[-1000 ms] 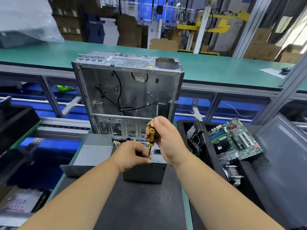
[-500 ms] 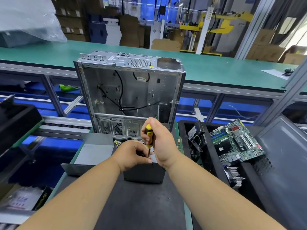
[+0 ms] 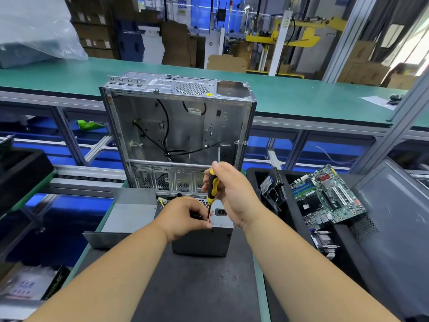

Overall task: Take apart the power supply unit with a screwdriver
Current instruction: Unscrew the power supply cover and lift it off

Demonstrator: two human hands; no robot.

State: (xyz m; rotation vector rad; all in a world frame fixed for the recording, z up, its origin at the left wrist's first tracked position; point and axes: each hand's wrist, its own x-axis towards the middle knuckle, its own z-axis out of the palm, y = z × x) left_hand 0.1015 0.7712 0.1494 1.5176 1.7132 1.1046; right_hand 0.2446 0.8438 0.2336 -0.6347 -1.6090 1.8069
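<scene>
The power supply (image 3: 204,238) sits mid-mat, near the far edge of the black mat (image 3: 197,293). The right hand (image 3: 234,196) grips the screwdriver (image 3: 212,187) nearly upright, tip down on the box's near top edge. The left hand (image 3: 185,217) pinches the shaft beside the tip, steadying it.

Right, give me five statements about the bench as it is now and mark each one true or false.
1. The right hand grips a yellow and black screwdriver. True.
2. The screwdriver lies flat on the power supply unit. False: it stands nearly upright, tip down on the unit's top face.
3. The left hand rests on the power supply unit beside the screwdriver's shaft. True.
4. The motherboard is mounted inside the computer case. False: it lies in the black tray to the right; the case holds only cables.
5. The computer case stands behind the power supply unit. True.
</scene>
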